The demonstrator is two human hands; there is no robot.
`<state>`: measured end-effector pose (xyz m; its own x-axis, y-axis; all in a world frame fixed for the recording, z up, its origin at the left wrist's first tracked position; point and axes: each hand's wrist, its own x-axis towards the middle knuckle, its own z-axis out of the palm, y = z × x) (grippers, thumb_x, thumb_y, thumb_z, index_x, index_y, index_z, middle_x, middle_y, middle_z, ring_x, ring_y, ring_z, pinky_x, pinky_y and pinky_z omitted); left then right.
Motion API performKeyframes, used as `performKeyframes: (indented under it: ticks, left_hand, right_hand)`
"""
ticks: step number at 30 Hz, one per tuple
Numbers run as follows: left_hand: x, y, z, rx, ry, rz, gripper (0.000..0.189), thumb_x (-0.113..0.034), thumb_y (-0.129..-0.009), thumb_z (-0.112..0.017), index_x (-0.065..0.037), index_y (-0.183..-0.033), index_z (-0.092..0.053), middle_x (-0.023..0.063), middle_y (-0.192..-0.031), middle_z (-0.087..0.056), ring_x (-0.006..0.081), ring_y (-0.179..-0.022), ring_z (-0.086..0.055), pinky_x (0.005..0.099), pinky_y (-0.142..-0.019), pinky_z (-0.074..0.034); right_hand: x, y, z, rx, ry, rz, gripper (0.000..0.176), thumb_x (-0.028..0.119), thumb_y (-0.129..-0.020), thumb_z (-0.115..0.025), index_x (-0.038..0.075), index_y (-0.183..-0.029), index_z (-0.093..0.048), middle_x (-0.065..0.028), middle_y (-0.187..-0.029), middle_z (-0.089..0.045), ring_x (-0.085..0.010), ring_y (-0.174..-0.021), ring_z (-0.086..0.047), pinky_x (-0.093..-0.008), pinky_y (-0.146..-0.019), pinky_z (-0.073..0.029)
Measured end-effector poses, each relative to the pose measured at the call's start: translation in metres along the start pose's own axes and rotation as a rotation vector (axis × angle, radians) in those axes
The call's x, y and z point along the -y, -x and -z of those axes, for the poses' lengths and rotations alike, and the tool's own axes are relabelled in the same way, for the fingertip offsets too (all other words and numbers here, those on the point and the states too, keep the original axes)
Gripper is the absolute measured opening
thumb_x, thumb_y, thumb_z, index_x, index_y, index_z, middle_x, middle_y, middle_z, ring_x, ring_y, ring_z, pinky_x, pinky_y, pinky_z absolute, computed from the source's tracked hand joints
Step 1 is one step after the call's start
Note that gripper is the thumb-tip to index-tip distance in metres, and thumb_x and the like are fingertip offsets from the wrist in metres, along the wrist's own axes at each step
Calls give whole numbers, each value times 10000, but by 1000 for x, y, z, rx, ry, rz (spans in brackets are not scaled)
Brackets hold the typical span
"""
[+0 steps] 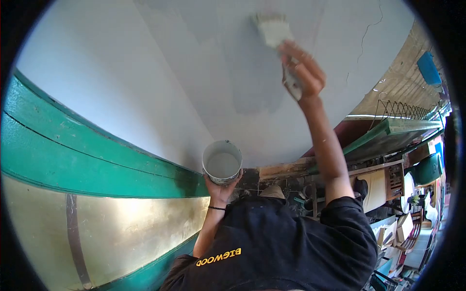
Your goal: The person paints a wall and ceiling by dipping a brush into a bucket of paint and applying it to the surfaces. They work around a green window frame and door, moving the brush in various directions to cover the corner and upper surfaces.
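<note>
A pale, wide paintbrush [274, 30] touches or hovers just at the wall [194, 53], its bristles toward the top; motion blurs it. My right hand [305, 72] is wrapped round its handle, arm stretched up. Darker damp-looking patches show on the wall around and below the brush. Low in the middle, my left hand [221, 189] holds a round white bucket [222, 175] from beneath and the side. Greyish-white liquid [222, 165] lies inside the bucket. A dark band circles my left wrist.
Green trim [97, 153] runs along the left, beside a gold-coloured panel [141, 218]. Thin cracks mark the wall at the upper right. A green board [383, 140], a wooden chair [395, 182], boxes [404, 227] and other clutter stand at the right.
</note>
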<state>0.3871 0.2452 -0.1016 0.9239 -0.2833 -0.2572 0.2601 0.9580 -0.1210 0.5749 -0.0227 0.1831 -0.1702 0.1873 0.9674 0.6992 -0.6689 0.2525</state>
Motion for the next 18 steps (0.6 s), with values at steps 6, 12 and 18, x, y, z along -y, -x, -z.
performKeyframes:
  ticks: [6, 12, 18]
  left_hand:
    - [-4, 4, 7, -3, -32, -30, 869, -671, -875, -577, -107, -1518, -416, 240, -1467, -477, 474, -1351, -453, 638, -1101, -396]
    - [-11, 7, 14, -17, -17, -38, 899, -676, -860, -608, -99, -1520, -406, 240, -1486, -454, 468, -1363, -440, 634, -1106, -401]
    - [-12, 2, 9, 13, 3, -38, 930, -648, -829, -671, -94, -1523, -397, 240, -1488, -450, 465, -1366, -435, 631, -1122, -390]
  right_hand:
    - [69, 214, 3, 194, -106, -285, 173, -41, -791, -774, 30, -873, -639, -161, -1137, -743, -287, -1102, -726, -352, -777, -637]
    - [135, 333, 36, 584, -137, -686, 332, -67, -711, -714, 43, -1024, -735, -156, -1119, -741, -344, -1057, -724, -430, -853, -609]
    - [98, 322, 38, 593, -175, -765, 382, -86, -692, -700, 35, -1053, -734, -162, -1093, -742, -356, -998, -729, -407, -840, -598]
